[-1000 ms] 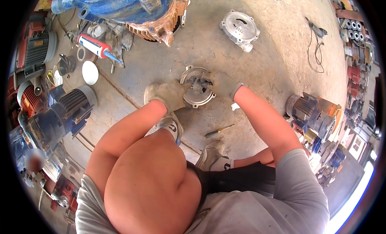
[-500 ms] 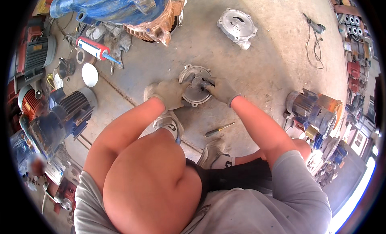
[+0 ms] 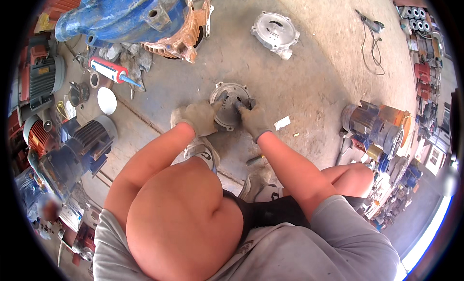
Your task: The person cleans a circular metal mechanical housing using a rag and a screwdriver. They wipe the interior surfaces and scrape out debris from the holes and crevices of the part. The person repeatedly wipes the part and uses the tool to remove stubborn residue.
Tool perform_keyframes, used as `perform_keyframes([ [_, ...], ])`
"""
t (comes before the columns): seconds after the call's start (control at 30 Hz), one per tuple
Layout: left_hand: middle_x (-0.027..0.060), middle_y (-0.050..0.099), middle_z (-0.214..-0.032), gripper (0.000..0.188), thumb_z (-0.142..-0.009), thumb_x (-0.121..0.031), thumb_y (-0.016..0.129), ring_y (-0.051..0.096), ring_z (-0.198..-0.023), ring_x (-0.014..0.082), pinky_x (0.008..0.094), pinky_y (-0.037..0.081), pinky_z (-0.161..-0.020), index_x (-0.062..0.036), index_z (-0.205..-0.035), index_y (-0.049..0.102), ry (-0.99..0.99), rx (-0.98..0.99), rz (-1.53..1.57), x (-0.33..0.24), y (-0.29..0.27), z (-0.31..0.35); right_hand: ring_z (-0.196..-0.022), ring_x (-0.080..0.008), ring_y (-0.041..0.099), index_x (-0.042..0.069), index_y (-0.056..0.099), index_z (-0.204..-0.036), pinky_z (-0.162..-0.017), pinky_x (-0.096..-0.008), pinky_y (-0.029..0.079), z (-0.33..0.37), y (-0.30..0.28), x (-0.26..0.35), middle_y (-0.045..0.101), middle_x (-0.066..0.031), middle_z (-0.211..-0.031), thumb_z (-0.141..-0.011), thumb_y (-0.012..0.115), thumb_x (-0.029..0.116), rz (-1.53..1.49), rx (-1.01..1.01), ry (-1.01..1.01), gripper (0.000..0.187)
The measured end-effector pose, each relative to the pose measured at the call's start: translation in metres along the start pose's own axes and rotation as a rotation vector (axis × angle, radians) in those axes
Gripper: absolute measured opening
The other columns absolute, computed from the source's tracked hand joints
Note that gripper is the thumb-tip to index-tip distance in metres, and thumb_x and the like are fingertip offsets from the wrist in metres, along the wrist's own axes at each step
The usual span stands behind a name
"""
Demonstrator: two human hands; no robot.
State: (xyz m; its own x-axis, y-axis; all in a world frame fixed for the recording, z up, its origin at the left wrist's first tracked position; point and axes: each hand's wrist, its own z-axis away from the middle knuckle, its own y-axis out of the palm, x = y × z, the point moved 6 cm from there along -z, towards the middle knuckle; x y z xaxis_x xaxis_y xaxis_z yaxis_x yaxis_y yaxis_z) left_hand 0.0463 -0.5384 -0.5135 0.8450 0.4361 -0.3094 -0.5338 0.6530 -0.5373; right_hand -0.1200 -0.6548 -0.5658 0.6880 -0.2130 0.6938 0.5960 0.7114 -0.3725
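Observation:
A round grey metal cover (image 3: 231,103) with lugs on its rim and small holes in its face lies on the concrete floor in front of me. My gloved left hand (image 3: 202,117) grips its left rim, the thumb resting on the face. My gloved right hand (image 3: 253,117) is at the cover's right side, fingers curled together over the face near a dark slot. Whatever those fingers pinch, if anything, is hidden. Below my right forearm, a screwdriver (image 3: 253,160) lies on the floor, partly covered by the arm.
A similar silver cover (image 3: 275,33) lies farther off. At far left stand a big blue pump casing (image 3: 121,15), a sealant tube (image 3: 107,70) and a white disc (image 3: 107,100). Motors (image 3: 374,126) flank me. A corded tool (image 3: 372,25) and a white scrap (image 3: 282,122) lie rightward.
My right hand has drawn nearer me and slightly left, its forearm now covering much of the screwdriver. A white scrap and a small yellow piece have come into view. My left hand keeps its grip.

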Motion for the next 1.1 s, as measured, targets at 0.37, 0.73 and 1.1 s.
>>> perform_keyframes([
  [0.37, 0.0218, 0.069, -0.137, 0.094, -0.087, -0.040, 0.085, 0.073, -0.123, 0.0371, 0.0471, 0.061, -0.102, -0.0190, -0.169, 0.044, -0.026, -0.073, 0.122, -0.002, -0.003, 0.001, -0.117, -0.0495, 0.069, 0.002, 0.071, -0.128, -0.103, -0.0543, 0.055, -0.016, -0.021, 0.034, 0.073, -0.0282, -0.124, -0.099, 0.073, 0.026, 0.457, 0.157, -0.467, 0.038],
  [0.73, 0.0192, 0.071, -0.136, 0.099, -0.086, -0.050, 0.084, 0.071, -0.126, 0.0348, 0.0457, 0.059, -0.104, -0.0174, -0.170, 0.043, 0.031, -0.130, 0.106, 0.011, 0.025, -0.013, -0.131, -0.0360, 0.061, 0.012, 0.078, -0.123, -0.117, -0.0527, 0.042, -0.039, -0.004, 0.075, 0.072, -0.0136, -0.130, -0.089, 0.078, 0.022, 1.003, 0.636, -0.863, 0.036],
  [1.1, 0.0194, 0.073, -0.131, 0.094, -0.088, -0.053, 0.081, 0.074, -0.123, 0.0353, 0.0467, 0.060, -0.102, -0.0187, -0.169, 0.046, 0.015, -0.092, 0.117, 0.005, -0.002, 0.009, -0.130, -0.0387, 0.067, 0.017, 0.074, -0.143, -0.115, -0.0477, 0.050, -0.066, 0.007, 0.072, 0.072, -0.0170, -0.140, -0.096, 0.074, 0.030, 1.121, 0.831, -0.615, 0.049],
])
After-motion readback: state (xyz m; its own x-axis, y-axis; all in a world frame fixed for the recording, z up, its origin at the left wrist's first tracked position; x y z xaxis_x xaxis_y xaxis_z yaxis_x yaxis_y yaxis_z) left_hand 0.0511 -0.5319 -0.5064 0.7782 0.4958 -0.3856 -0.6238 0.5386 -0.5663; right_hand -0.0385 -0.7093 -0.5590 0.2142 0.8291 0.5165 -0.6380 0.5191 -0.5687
